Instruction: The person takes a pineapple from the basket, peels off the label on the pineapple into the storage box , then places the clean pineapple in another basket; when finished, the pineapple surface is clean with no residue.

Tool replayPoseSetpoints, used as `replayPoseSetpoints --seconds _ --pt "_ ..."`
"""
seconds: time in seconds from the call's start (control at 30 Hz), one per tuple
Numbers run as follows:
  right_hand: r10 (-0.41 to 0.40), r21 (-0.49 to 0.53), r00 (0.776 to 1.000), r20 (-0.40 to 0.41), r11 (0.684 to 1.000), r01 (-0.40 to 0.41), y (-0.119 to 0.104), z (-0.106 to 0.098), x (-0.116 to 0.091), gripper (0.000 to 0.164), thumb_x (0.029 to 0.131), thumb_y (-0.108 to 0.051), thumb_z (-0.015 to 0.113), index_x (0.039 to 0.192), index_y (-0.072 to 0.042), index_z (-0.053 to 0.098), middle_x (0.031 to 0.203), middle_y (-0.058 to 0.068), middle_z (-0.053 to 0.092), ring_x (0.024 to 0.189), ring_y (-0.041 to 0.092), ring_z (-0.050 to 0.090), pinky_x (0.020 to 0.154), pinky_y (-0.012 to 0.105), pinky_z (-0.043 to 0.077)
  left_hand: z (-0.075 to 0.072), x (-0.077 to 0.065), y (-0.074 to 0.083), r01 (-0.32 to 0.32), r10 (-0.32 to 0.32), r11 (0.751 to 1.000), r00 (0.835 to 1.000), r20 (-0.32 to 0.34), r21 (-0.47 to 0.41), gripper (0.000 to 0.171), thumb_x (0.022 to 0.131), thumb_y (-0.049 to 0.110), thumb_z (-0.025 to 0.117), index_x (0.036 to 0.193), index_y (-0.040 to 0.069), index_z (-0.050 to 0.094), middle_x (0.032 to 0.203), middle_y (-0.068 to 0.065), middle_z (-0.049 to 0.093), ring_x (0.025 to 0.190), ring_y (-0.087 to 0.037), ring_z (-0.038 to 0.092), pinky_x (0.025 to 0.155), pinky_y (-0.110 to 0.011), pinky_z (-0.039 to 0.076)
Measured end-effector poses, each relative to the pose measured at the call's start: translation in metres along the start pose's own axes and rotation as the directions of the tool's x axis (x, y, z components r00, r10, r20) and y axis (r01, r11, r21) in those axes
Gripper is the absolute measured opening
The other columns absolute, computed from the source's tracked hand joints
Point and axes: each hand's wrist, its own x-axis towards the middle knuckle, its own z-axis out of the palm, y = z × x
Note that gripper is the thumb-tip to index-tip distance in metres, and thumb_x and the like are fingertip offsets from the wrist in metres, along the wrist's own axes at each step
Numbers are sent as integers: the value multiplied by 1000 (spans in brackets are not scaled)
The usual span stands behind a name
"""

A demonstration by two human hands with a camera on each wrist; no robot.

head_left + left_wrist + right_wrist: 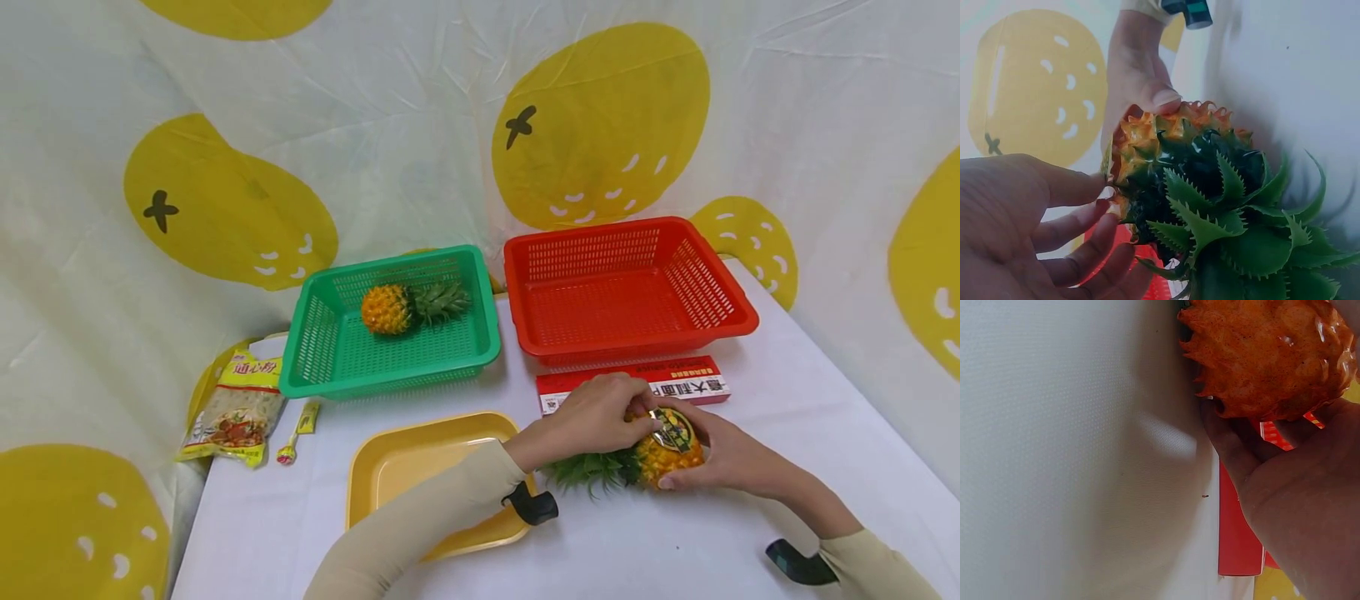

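Note:
A toy-like pineapple (pixel 654 467) with spiky orange skin lies on its side on the white cloth, its green leaves (pixel 1235 231) pointing left in the head view. My right hand (pixel 738 454) grips its rounded base, thumb on the near side and fingers around the far side. Against the upper side of the fruit sits a flat round black-and-yellow label (pixel 678 432). The thumb and forefinger of my left hand (pixel 600 412) pinch this label at its edge, while the other fingers fan out loosely beside the fruit in the left wrist view.
Behind the hands lies a red-and-white box (pixel 705 379), with a red basket (pixel 637 337) beyond. A green basket (pixel 307 367) holds another pineapple (pixel 386 310). The yellow tray (pixel 363 475) sits under my left forearm. At left are a food bag (pixel 238 408) and a lollipop (pixel 287 454).

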Motion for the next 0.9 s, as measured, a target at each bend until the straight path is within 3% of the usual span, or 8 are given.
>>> replayPoseSetpoints --seconds 0.3,0.5,0.6,0.73,0.9 --pt "9 -41 1000 -1 999 -9 0 1 1 103 80 -32 92 161 -6 34 141 22 54 116 33 55 83 38 56 -4 -5 4 1 -5 999 997 -76 -53 7 101 27 76 101 20 73 83 22 57 72 6 50 65 -10 42" --pt "15 -30 1000 7 999 -15 2 1 0 100 82 -32 91 160 -6 35 139 18 55 115 32 54 82 33 57 -10 -11 2 -23 11 991 996 -90 -129 7 101 24 76 100 18 73 83 20 59 68 5 51 63 -11 45" --pt "21 -44 1000 -1 999 -21 1 2 0 101 81 -34 91 160 -6 35 139 18 55 116 32 54 81 34 57 -14 -18 -2 -29 11 984 995 -101 -177 7 101 24 75 99 18 73 84 19 61 66 4 51 62 -12 46" --pt "-2 -79 1000 -27 997 0 1 3 0 103 80 -35 92 161 -8 36 143 23 53 117 35 54 86 47 57 -26 -33 -12 -20 -8 977 992 -128 -214 8 102 25 74 97 19 72 86 18 63 65 1 54 61 -15 47" --pt "-54 -81 997 -48 995 50 4 4 0 96 79 -34 93 159 -17 42 143 19 54 117 36 52 86 51 54 -45 -54 -27 30 -73 967 984 -162 -255 9 103 24 74 96 18 73 87 15 67 69 -4 59 63 -19 50"
